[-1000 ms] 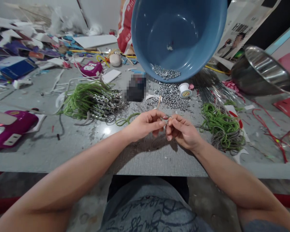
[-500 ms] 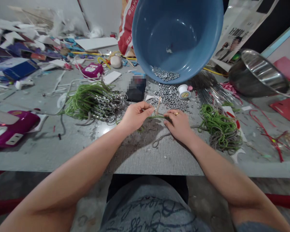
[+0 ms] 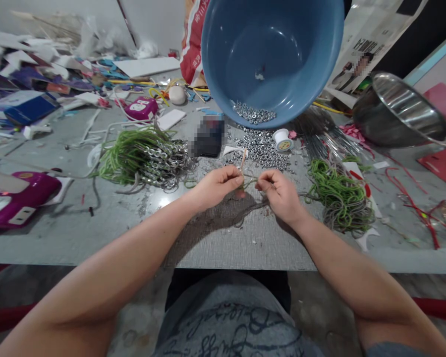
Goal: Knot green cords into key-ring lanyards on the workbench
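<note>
My left hand (image 3: 217, 187) and my right hand (image 3: 278, 193) are held close together just above the grey table (image 3: 96, 228), each pinching an end of a short green cord (image 3: 250, 181) stretched between them. Both hands are closed on it. Just beyond them lies a heap of small metal nuts (image 3: 262, 148), spilling from a tilted blue basin (image 3: 271, 54). A pile of loose green and grey cords (image 3: 338, 196) lies to the right of my right hand. A bundle of green cords with nuts on them (image 3: 144, 156) lies to the left.
A steel bowl (image 3: 401, 111) lies tipped at the right. A white thread spool (image 3: 283, 140) stands by the nuts, a dark phone (image 3: 208, 139) beside them. Purple plastic devices (image 3: 15, 198) and paper scraps litter the left side. Red wires (image 3: 412, 198) lie at the right.
Both hands rose off the table and came nearer each other; the green cord, stretched flat half a second ago, is now held up between the fingertips.
</note>
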`<control>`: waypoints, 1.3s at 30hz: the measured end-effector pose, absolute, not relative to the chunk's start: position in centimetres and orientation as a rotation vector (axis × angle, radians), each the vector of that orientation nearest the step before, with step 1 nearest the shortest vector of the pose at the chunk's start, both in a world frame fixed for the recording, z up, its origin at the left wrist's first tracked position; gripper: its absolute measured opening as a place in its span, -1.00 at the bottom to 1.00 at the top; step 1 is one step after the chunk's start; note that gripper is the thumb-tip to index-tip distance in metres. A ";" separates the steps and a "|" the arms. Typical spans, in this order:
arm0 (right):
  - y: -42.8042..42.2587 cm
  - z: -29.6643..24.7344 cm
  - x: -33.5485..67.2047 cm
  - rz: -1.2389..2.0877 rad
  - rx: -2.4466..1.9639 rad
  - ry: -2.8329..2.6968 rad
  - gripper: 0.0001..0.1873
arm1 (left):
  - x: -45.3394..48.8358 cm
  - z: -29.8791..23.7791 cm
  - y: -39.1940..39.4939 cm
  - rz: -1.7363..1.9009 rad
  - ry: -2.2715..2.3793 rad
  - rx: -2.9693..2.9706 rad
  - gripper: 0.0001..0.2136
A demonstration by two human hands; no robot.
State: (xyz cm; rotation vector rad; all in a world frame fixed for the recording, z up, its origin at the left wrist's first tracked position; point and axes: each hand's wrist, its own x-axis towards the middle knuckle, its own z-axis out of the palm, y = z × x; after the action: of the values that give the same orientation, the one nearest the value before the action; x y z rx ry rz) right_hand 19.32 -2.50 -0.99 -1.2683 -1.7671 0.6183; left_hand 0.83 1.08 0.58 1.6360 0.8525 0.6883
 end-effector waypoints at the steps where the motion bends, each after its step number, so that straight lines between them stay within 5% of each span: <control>1: -2.5 -1.0 19.4 0.668 -1.260 -1.693 -0.87 | 0.8 0.7 1.0 0.694 0.820 1.553 -0.83; 15: -1.2 -1.1 20.9 0.602 -1.179 -1.237 -0.85 | -0.7 2.7 1.7 0.963 0.654 1.005 -0.88; 27: -2.2 -0.4 20.0 1.850 -1.096 -1.112 -0.69 | -0.4 2.4 1.7 1.145 0.549 0.892 -0.87; 39: -3.3 -0.7 18.3 2.139 -0.885 -1.082 -0.72 | 0.9 2.6 0.8 1.107 0.591 0.845 -0.82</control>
State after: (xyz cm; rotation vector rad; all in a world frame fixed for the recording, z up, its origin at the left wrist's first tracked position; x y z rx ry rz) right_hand 18.34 -3.29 -0.71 -0.8852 -1.0817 2.1391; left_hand 0.85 0.75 2.63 0.8445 0.5905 1.1069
